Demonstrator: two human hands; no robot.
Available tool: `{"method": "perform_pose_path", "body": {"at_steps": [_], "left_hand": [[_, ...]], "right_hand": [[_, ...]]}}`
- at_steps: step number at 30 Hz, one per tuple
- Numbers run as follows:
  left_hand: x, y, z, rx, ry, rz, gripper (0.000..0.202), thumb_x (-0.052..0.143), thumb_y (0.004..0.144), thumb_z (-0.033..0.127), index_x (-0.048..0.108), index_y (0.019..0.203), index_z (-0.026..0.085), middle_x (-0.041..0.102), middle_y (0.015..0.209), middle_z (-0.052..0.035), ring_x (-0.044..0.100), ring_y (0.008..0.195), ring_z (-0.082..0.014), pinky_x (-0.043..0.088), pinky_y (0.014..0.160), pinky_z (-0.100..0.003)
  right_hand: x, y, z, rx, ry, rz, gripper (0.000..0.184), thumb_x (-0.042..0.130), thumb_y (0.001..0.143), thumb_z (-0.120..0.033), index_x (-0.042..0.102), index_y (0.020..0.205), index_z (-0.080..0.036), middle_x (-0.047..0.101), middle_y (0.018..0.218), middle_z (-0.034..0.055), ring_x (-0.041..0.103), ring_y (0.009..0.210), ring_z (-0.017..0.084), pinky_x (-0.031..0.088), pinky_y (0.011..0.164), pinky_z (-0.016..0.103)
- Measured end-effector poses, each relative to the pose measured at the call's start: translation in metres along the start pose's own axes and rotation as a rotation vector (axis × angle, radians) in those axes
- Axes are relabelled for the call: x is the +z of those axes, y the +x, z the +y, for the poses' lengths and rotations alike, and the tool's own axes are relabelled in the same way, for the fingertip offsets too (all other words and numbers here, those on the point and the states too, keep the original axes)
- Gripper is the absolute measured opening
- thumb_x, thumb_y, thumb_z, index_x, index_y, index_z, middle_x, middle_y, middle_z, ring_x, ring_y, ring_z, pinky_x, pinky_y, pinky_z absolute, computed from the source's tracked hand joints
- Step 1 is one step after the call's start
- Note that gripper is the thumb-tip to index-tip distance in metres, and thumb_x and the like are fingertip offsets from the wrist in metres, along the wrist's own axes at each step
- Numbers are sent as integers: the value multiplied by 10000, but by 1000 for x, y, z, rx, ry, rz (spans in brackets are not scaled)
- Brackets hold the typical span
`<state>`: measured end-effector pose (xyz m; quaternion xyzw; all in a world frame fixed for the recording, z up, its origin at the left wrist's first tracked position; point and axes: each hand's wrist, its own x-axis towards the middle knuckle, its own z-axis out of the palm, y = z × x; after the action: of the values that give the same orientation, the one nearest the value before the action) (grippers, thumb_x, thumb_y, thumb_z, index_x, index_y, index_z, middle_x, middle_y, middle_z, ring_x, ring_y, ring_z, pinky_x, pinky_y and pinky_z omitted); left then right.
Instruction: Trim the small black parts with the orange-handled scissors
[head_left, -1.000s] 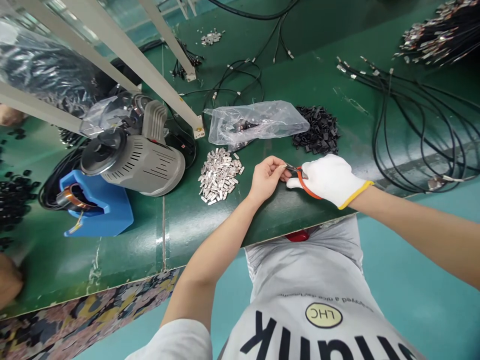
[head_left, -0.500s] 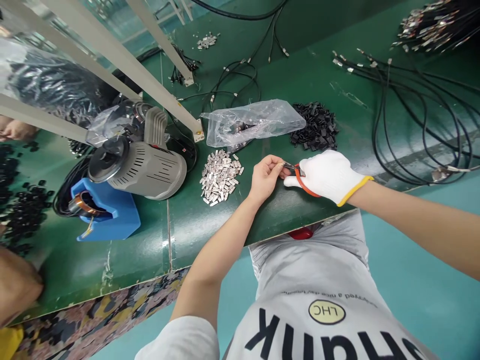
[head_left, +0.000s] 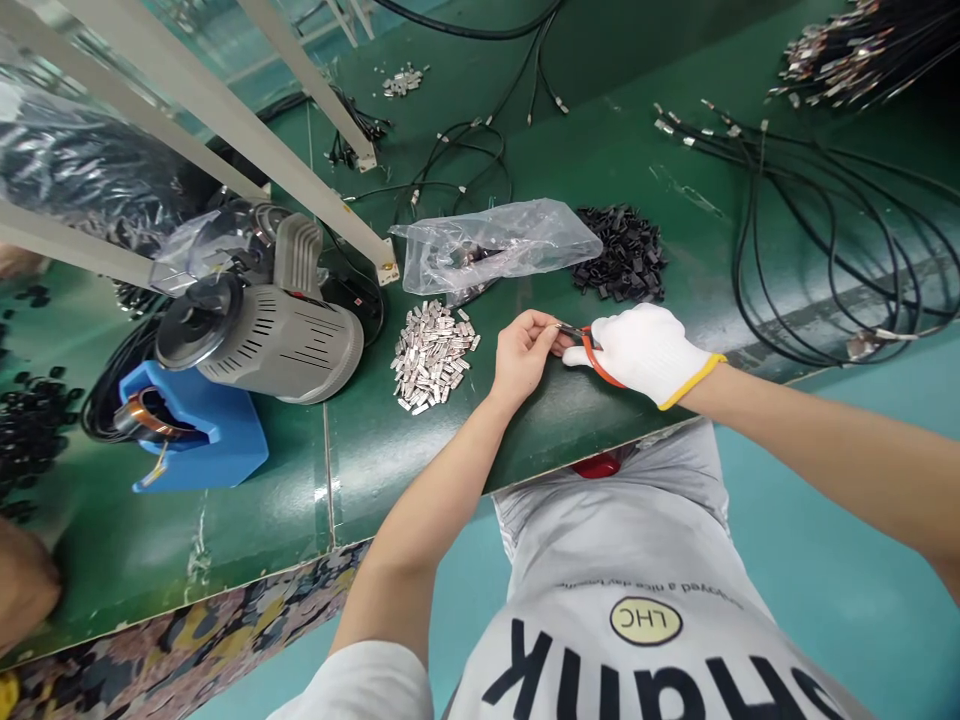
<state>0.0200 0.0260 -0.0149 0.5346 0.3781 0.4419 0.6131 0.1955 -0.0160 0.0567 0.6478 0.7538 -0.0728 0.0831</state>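
Note:
My right hand point(head_left: 637, 345), in a white knit glove with a yellow cuff, is closed around orange-handled pliers point(head_left: 600, 366). The dark jaws of the pliers point left, right at the fingertips of my bare left hand point(head_left: 522, 352). Those left fingers are pinched together on a small piece that I cannot make out. Left of my hands lies a heap of small silver metal connector shells point(head_left: 433, 358). Beyond my right hand is a pile of small black plastic parts point(head_left: 621, 252), with a clear plastic bag point(head_left: 517, 240) beside it.
A grey machine point(head_left: 274, 335) and a blue tape dispenser point(head_left: 232, 440) stand on the left of the green table point(head_left: 405, 480). Black cables point(head_left: 757, 200) with metal ends lie coiled at right. White posts point(head_left: 285, 150) rise at upper left. Part of another person's arm point(head_left: 26, 580) shows at far left.
The whole view has shifted slightly, so things sit a little farther left. My hands keep nearly the same pose, the pliers still at my left fingertips.

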Motion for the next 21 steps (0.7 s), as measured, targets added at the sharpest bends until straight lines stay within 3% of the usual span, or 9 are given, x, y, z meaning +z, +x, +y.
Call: {"method": "perform_pose_path", "body": {"at_steps": [6,13,21], "left_hand": [[2,-1,1,-8,8,-7,368,758,861,504,651,914,156,747,746,-42,697,640,-136,585,674,-274],[3,-2,4,-17,49,-9,317,765,864,456,662,860,156,728,707,-31,681,630,-121,551,645,-238],[2,0,0,0,18,0,320,766,864,462,650,884,165,724,711,-25,704,656,-139,576,674,-262]], "right_hand": [[-2,1,4,-21,-7,6,847,248,962,-788,748,1021,-106,736,890,201,689,873,321,383,757,365],[-11,8,7,-142,-53,-8,899,237,918,-850,748,947,-111,736,898,208,683,841,320,361,737,385],[2,6,2,-56,-5,41,879,218,959,-801,742,974,-94,733,882,202,688,847,323,370,732,377]]}}
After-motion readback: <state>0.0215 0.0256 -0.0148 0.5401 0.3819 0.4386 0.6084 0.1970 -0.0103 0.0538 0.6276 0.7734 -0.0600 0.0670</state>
